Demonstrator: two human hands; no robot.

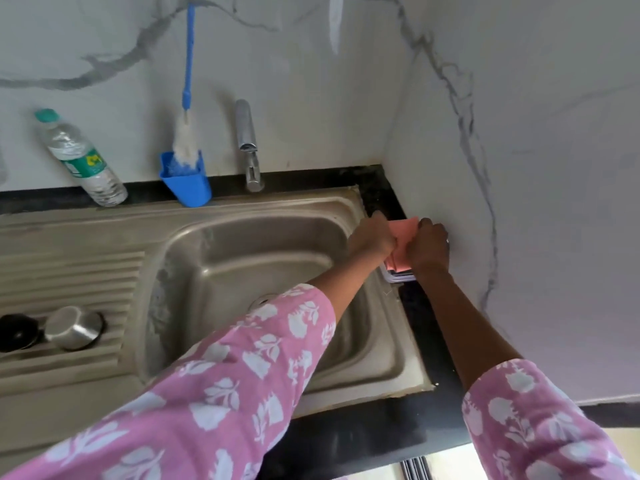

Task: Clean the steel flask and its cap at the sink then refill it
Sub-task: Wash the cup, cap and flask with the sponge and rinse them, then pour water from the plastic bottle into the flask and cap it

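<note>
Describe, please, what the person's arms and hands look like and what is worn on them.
Both arms wear loose pink sleeves with a white flower-and-leaf print; the left sleeve and right sleeve end short of the wrists. The left hand and right hand are ungloved. A small glint on the right hand may be a ring.

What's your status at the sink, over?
Left hand, right hand gripping pink pad by the wall. Steel flask piece, black piece on drainboard, untouched. Basin shows no obstruction.
</note>
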